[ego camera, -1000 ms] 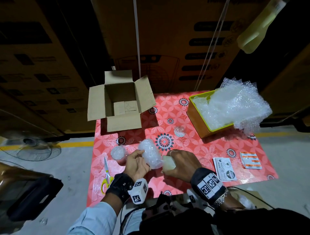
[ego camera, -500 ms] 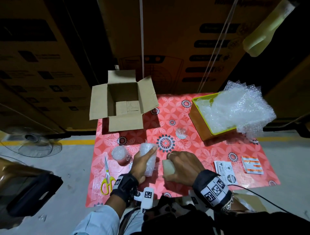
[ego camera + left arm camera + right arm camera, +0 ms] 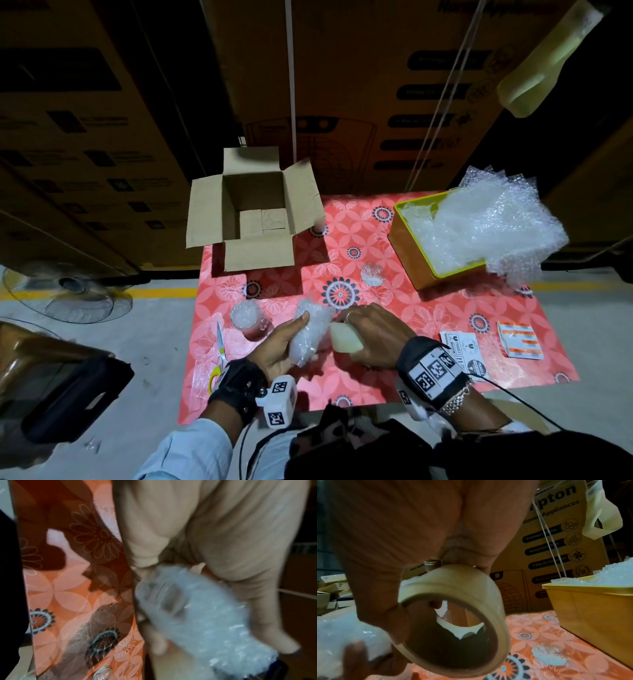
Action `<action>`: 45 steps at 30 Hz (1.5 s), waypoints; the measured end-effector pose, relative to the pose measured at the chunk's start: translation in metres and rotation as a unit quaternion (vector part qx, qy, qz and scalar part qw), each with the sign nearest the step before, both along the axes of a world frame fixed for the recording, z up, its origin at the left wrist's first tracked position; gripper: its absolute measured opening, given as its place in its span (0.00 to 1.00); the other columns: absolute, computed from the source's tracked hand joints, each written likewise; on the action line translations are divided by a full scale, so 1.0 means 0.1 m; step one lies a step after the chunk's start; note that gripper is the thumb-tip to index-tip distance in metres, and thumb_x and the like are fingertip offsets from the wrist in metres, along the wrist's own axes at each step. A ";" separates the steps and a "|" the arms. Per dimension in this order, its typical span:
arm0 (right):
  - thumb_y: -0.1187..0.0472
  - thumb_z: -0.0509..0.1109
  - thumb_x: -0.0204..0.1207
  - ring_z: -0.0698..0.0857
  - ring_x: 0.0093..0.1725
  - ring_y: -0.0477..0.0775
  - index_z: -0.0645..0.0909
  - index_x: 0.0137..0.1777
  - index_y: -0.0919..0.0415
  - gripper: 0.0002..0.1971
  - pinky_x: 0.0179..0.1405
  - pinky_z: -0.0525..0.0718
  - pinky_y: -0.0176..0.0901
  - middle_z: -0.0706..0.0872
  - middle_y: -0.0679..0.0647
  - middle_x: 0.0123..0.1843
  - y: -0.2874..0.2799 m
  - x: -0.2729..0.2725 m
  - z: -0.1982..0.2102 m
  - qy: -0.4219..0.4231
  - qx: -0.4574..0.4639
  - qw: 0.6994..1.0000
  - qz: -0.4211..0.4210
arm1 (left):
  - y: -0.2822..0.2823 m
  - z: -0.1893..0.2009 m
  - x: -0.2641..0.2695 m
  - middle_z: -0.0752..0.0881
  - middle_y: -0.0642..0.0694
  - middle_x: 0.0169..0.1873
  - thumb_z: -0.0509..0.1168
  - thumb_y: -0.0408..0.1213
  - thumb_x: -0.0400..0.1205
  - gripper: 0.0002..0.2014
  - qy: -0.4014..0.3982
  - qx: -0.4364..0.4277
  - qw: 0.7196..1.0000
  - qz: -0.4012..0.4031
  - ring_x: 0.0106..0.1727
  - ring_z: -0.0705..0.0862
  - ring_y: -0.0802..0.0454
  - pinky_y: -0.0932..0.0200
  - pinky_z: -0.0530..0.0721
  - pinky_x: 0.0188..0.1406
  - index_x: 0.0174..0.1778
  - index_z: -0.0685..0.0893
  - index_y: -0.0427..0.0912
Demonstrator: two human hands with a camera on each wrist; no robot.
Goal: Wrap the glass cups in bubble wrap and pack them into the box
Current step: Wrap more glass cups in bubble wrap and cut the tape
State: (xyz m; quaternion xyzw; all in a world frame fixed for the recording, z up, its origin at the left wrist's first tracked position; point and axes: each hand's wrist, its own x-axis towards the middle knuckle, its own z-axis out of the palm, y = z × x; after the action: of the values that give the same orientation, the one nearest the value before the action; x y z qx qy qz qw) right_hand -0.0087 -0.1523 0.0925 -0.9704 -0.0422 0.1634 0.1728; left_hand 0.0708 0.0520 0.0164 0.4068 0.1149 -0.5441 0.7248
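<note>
Taping shut a bubble-wrapped cup near the front edge of the table

The left hand curls round the wrapped cup, thumb laid along it, likely pinning the loose wrap so it cannot spring open. The right hand grips a tape roll pressed against the bundle, well placed to run tape across the seam. Another cup stands just left, beside the scissors at the left edge, and a third stands mid-table. The open box waits at the far left corner; spare wrap fills the yellow tub at the far right.
</note>
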 end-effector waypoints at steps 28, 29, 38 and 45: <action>0.46 0.79 0.68 0.85 0.51 0.55 0.83 0.63 0.56 0.25 0.45 0.79 0.41 0.88 0.50 0.56 0.15 -0.07 -0.13 -0.024 0.033 0.992 -0.122 | -0.09 0.03 -0.01 0.88 0.30 0.41 0.50 0.67 0.88 0.40 -0.101 0.111 0.989 0.021 0.32 0.88 0.41 0.49 0.89 0.25 0.67 0.87 0.32; 0.47 0.79 0.69 0.85 0.48 0.55 0.83 0.58 0.56 0.21 0.42 0.78 0.42 0.88 0.50 0.53 0.16 -0.07 -0.13 -0.024 0.027 0.992 -0.119 | -0.07 0.00 -0.01 0.89 0.28 0.46 0.52 0.63 0.90 0.36 -0.120 0.116 0.986 0.014 0.38 0.89 0.37 0.39 0.92 0.35 0.68 0.87 0.32; 0.44 0.73 0.69 0.84 0.42 0.59 0.75 0.42 0.55 0.16 0.37 0.76 0.45 0.85 0.53 0.44 0.31 -0.15 -0.14 -0.024 0.034 0.985 -0.166 | -0.25 0.04 -0.27 0.90 0.46 0.44 0.49 0.73 0.83 0.34 -0.363 0.370 0.850 0.098 0.55 0.88 0.37 0.40 0.83 0.65 0.47 0.84 0.45; 0.43 0.71 0.70 0.84 0.42 0.57 0.78 0.46 0.53 0.15 0.43 0.84 0.50 0.86 0.52 0.46 0.32 -0.13 -0.15 -0.049 0.039 0.986 -0.152 | -0.28 0.19 -0.20 0.89 0.41 0.51 0.40 0.91 0.67 0.56 -0.424 0.390 0.817 0.003 0.53 0.87 0.41 0.49 0.82 0.55 0.59 0.84 0.44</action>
State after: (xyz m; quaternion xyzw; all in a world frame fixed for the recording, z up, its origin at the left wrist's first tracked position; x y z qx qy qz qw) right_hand -0.0216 -0.1206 0.0773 -0.9648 0.0911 0.0854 0.2313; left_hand 0.0512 0.0242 0.0356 0.8456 -0.0003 -0.2254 0.4840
